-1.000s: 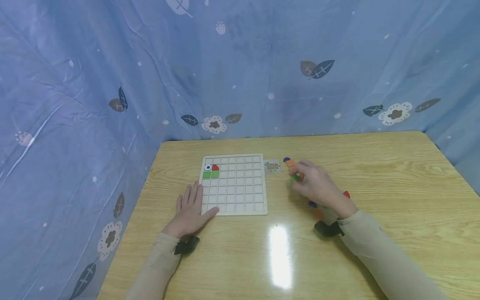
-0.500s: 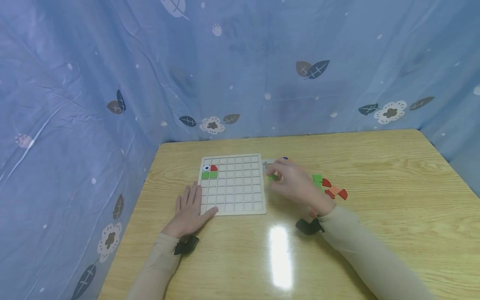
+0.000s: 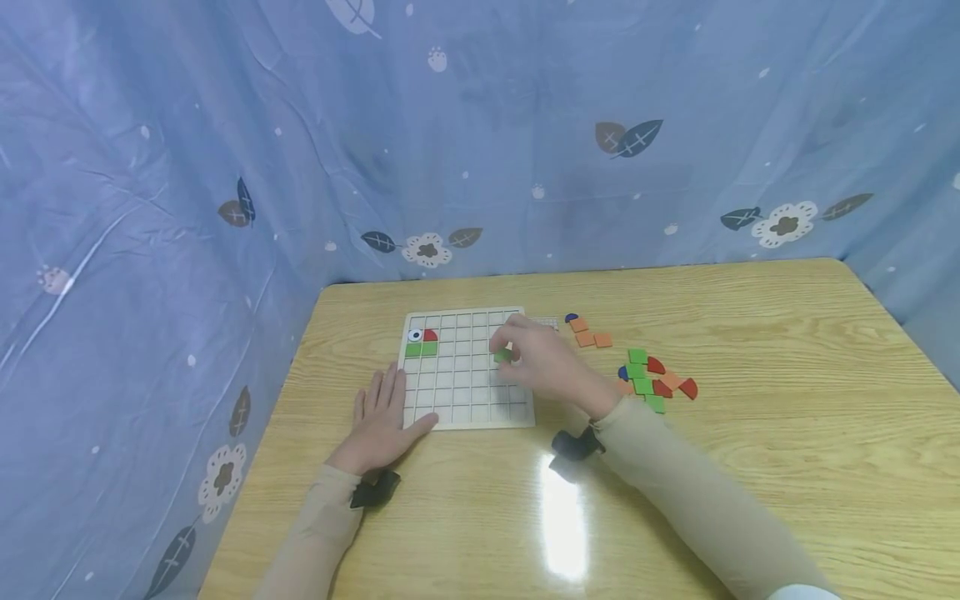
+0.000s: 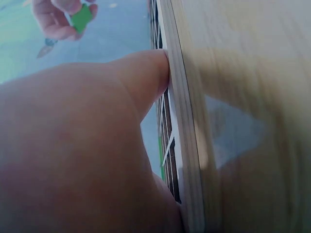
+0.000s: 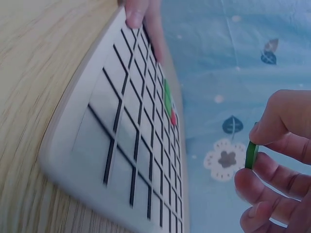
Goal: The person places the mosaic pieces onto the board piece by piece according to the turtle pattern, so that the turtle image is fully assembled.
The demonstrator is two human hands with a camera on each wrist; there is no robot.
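Note:
A white grid board (image 3: pixel 455 392) lies on the table with a round eye tile (image 3: pixel 416 335), a red quarter-circle tile (image 3: pixel 431 335) and two green square tiles (image 3: pixel 422 349) set in its upper left cells. My left hand (image 3: pixel 377 425) rests flat at the board's lower left corner, fingers straight along its edge and thumb on the rim. Between thumb and fingertips my right hand (image 3: pixel 542 358) pinches a green square tile (image 5: pixel 251 155), held above the board's right part. In the left wrist view the same green tile (image 4: pixel 81 18) shows between those fingers.
Right of the board lie orange tiles (image 3: pixel 585 339) with a blue half-round tile (image 3: pixel 572 317), and a pile of green tiles (image 3: pixel 643 386), red tiles (image 3: pixel 688 387) and others. A small patterned card (image 3: pixel 550 322) sits partly hidden behind the right hand. A blue curtain (image 3: pixel 540 150) stands behind the table.
My right hand has moved left from the loose tiles to over the board, carrying the green tile. The pile it covered now shows. My left hand has stayed in place.

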